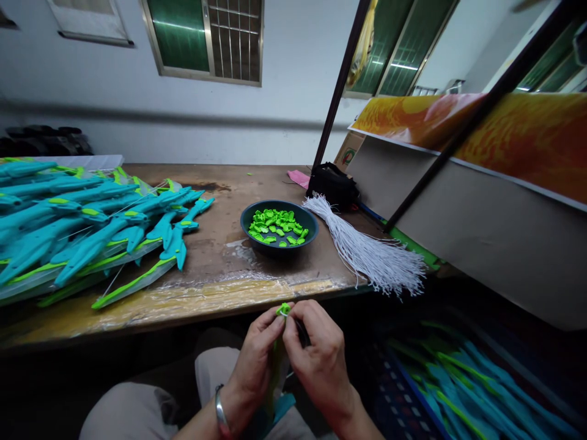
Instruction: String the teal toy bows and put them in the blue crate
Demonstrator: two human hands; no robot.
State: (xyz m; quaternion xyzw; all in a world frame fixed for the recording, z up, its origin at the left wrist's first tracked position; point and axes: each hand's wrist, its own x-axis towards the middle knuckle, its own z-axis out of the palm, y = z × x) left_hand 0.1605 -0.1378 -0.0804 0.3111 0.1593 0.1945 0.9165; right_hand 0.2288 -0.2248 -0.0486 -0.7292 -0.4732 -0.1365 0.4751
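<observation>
My left hand (255,357) and my right hand (316,357) meet in front of the table edge, over my lap. Together they pinch a small green plastic piece (284,309) at the tip of a teal and green toy bow (277,382) that runs down between my palms. A white string seems to pass between my fingers, too thin to be sure. A dark bowl (279,243) of small green plastic pieces (277,227) stands on the wooden table (220,263) just beyond my hands.
A big pile of teal and green toy bows (87,226) covers the table's left. A bundle of white strings (367,253) lies right of the bowl, a black bag (332,185) behind it. More bows (463,391) fill a crate at lower right. A slanted board (481,226) rises right.
</observation>
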